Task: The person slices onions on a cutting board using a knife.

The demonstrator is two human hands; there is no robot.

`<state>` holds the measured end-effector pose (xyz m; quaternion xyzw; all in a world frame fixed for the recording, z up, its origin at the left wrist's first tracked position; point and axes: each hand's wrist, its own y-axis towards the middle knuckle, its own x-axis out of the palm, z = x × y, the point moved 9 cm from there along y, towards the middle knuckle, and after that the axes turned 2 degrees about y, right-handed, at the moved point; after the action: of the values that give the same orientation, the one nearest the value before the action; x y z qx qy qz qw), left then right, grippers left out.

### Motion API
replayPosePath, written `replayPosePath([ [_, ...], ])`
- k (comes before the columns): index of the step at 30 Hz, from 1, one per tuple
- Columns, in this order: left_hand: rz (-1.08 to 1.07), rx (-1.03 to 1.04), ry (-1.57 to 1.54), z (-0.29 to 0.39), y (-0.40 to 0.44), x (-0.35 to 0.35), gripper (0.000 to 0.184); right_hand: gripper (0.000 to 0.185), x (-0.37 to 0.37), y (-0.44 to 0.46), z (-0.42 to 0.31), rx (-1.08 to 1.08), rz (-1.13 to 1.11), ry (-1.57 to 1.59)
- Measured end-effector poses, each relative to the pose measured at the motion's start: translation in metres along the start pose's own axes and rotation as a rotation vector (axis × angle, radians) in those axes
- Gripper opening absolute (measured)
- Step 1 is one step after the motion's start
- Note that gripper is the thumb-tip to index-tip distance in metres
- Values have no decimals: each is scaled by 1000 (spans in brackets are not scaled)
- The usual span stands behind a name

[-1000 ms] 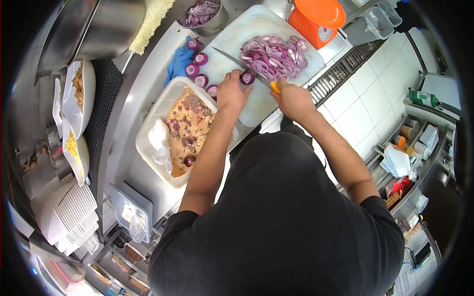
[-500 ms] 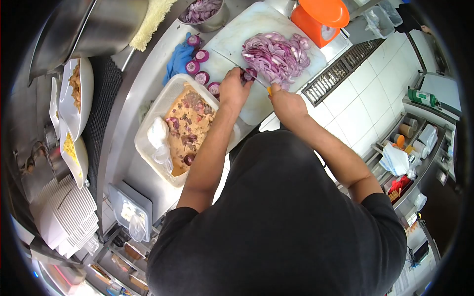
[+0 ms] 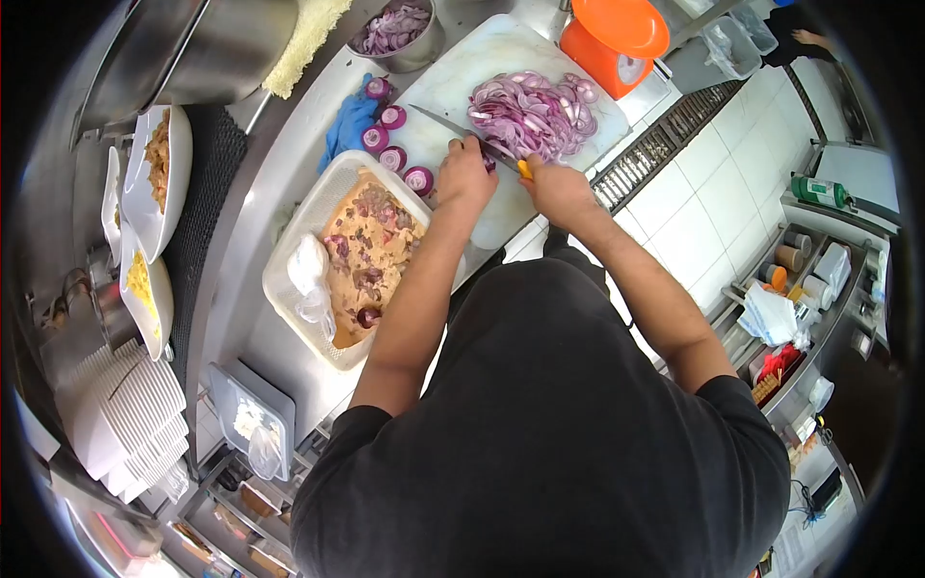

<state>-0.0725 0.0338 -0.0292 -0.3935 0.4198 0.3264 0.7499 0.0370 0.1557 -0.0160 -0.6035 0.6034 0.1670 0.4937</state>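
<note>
Right hand point(image 3: 564, 196) gripping yellow-handled knife point(image 3: 464, 132)

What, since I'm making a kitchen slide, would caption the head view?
Left hand on an onion, right hand gripping a knife, beside heaped slices on a board.

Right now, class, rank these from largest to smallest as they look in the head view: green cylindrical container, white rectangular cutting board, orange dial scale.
1. White rectangular cutting board
2. Orange dial scale
3. Green cylindrical container
</note>
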Motion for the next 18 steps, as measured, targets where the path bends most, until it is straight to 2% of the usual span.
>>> replayPosePath([
  [5,36,28,-131,-4,-8,-9,54,33,-6,-1,-11,-10,-18,-80],
  [8,23,35,-214,-14,-5,-4,43,34,-15,-13,-21,-45,-27,-117],
  [14,65,87,-213,-13,-4,-7,33,33,18,0,-13,-29,3,-114],
  [18,58,91,-210,-13,0,-5,32,32,-5,4,-21,-105,18,-83],
])
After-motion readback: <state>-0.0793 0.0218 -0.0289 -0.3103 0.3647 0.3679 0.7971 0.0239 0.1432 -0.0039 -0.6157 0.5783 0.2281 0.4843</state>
